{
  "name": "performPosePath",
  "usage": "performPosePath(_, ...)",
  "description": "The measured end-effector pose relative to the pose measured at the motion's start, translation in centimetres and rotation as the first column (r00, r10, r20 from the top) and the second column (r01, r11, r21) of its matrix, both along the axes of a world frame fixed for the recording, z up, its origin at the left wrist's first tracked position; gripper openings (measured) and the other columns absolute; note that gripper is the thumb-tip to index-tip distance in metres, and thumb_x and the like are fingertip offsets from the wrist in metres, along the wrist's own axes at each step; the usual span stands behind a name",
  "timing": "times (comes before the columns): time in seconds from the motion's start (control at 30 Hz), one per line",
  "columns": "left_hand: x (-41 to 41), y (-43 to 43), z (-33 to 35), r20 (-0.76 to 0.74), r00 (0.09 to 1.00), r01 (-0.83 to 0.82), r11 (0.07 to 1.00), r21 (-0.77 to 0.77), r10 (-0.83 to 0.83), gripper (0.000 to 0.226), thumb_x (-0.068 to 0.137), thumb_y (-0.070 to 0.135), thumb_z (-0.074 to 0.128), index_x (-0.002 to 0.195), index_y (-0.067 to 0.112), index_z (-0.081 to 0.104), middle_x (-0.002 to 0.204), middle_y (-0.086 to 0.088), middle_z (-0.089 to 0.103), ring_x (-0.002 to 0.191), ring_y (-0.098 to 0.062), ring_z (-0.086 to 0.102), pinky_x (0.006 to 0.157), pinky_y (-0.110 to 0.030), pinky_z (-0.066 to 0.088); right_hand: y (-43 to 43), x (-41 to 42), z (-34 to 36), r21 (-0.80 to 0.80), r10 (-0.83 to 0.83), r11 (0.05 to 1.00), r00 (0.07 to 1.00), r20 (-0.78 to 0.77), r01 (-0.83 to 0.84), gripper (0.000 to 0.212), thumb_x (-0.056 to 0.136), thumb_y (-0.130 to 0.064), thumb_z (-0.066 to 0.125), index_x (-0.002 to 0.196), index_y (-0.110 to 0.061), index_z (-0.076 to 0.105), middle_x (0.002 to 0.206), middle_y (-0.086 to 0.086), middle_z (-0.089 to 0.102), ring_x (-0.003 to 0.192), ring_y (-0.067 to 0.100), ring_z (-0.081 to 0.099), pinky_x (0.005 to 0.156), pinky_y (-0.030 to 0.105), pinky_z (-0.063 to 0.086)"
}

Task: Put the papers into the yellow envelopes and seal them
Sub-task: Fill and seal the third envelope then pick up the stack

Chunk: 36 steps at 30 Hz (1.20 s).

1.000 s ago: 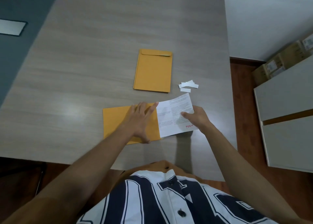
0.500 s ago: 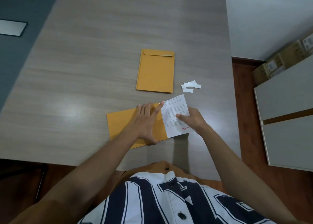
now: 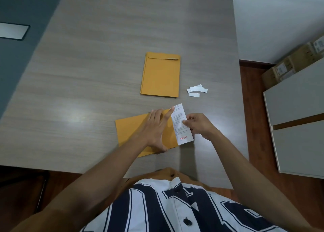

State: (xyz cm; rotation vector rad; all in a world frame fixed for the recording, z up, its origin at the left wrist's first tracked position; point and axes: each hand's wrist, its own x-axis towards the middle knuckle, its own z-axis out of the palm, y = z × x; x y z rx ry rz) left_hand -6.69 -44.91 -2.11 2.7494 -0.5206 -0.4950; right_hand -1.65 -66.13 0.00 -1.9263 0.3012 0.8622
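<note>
My left hand (image 3: 155, 127) lies flat, fingers straight, on the yellow envelope (image 3: 129, 131); my right hand (image 3: 199, 126) pinches the paper (image 3: 182, 133) at its mouth

The table (image 3: 78, 91) before me was pale wood-grain laminate, smooth, with a soft sheen. The envelope at its near edge (image 3: 129, 131) and the envelope at its middle (image 3: 160, 77) were matt yellow paper. The sheet (image 3: 178, 124) was thin white printed paper, and my shirt (image 3: 157, 205) was smooth cloth.

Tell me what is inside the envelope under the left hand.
A printed paper is partly inside the envelope; a strip sticks out of its open end, held by the right hand. The rest is hidden under the envelope and the flat left hand.
</note>
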Motion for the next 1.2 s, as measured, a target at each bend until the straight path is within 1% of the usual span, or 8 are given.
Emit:
performPosePath(0.17, 0.1, -0.5, 0.0, -0.017, 1.0, -0.027, 0.999, -0.036, 0.027, 0.16, 0.04, 0.069, 0.084, 0.15, 0.032, -0.027, 0.154, -0.016, 0.02, 0.145, -0.036, 0.018, 0.122, -0.051, 0.011, 0.8, -0.3, 0.2, 0.03, 0.012, 0.999, 0.999, -0.049, -0.01, 0.009, 0.097, -0.015, 0.059, 0.092, -0.009, 0.065, 0.108, 0.012, 0.071, 0.1, 0.029, 0.069, 0.086, 0.046, 0.058)
performPosePath(0.27, 0.0, -0.5, 0.1, -0.029, 0.998, -0.058, 0.997, 0.048, 0.059, 0.16, 0.042, 0.075, 0.081, 0.148, 0.032, -0.031, 0.159, -0.018, 0.008, 0.148, -0.039, 0.006, 0.121, -0.054, 0.004, 0.7, -0.4, 0.2, 0.059, 0.005, 0.998, 0.998, -0.055, -0.002, 0.008, 0.098, -0.014, 0.058, 0.094, -0.01, 0.065, 0.108, 0.011, 0.071, 0.1, 0.027, 0.069, 0.087, 0.046, 0.058)
performPosePath(0.4, 0.1, -0.8, 0.5, -0.017, 0.999, -0.044, 0.992, 0.121, 0.047, 0.157, 0.044, 0.077, 0.078, 0.148, 0.032, -0.03, 0.154, -0.019, 0.017, 0.144, -0.039, 0.016, 0.117, -0.061, 0.011, 0.9, -0.5, 0.2, 0.03, 0.013, 0.999, 0.999, -0.036, -0.012, 0.009, 0.097, -0.013, 0.058, 0.099, -0.007, 0.065, 0.107, 0.01, 0.071, 0.098, 0.026, 0.068, 0.084, 0.043, 0.059)
performPosePath(0.5, 0.2, -1.1, 1.0, 0.013, 0.999, -0.035, 0.993, 0.116, 0.033, 0.154, 0.045, 0.077, 0.076, 0.149, 0.031, -0.028, 0.149, -0.019, 0.024, 0.139, -0.037, 0.024, 0.116, -0.062, 0.016, 1.3, -0.4, 0.1, 0.039, 0.008, 0.999, 0.999, -0.041, -0.007, 0.011, 0.096, -0.013, 0.06, 0.09, -0.006, 0.065, 0.082, 0.005, 0.07, 0.072, 0.012, 0.07, 0.061, 0.031, 0.059)
performPosePath(0.6, 0.4, -1.5, 1.3, 0.027, 0.999, -0.024, 0.995, 0.096, 0.022, 0.154, 0.045, 0.077, 0.075, 0.151, 0.029, -0.026, 0.148, -0.018, 0.025, 0.138, -0.037, 0.026, 0.115, -0.062, 0.016, 1.8, -0.5, 0.2, 0.061, 0.014, 0.998, 0.996, -0.093, -0.008, 0.015, 0.096, -0.01, 0.059, 0.081, -0.006, 0.061, 0.057, -0.001, 0.056, 0.039, 0.004, 0.053, 0.039, 0.019, 0.043)
performPosePath(0.73, 0.6, -1.5, 1.5, 0.021, 1.0, -0.016, 0.995, 0.102, 0.014, 0.155, 0.046, 0.077, 0.076, 0.15, 0.029, -0.028, 0.151, -0.019, 0.022, 0.14, -0.037, 0.023, 0.115, -0.063, 0.015, 1.9, -0.3, 0.0, 0.113, 0.036, 0.993, 0.99, -0.138, -0.021, 0.018, 0.096, -0.005, 0.057, 0.106, 0.007, 0.064, 0.088, 0.022, 0.067, 0.071, 0.025, 0.066, 0.058, 0.031, 0.057)
performPosePath(0.8, 0.5, -1.4, 1.4, 0.021, 1.0, -0.018, 0.996, 0.088, 0.017, 0.155, 0.045, 0.076, 0.077, 0.149, 0.031, -0.029, 0.152, -0.019, 0.021, 0.142, -0.037, 0.021, 0.115, -0.064, 0.015, 1.6, -0.1, 0.0, 0.134, 0.022, 0.991, 0.99, -0.14, -0.003, 0.019, 0.096, -0.007, 0.059, 0.107, 0.008, 0.066, 0.094, 0.023, 0.071, 0.075, 0.026, 0.07, 0.059, 0.032, 0.058)
performPosePath(1.2, 0.4, -1.1, 0.4, 0.037, 0.998, -0.06, 0.994, 0.086, 0.057, 0.145, 0.047, 0.08, 0.07, 0.153, 0.026, -0.012, 0.15, -0.017, 0.022, 0.141, -0.035, 0.022, 0.116, -0.059, 0.019, 1.4, 0.0, 0.1, 0.209, 0.015, 0.978, 0.989, -0.145, 0.016, 0.017, 0.094, -0.007, 0.061, 0.107, 0.001, 0.07, 0.091, 0.014, 0.074, 0.077, 0.023, 0.072, 0.07, 0.035, 0.061)
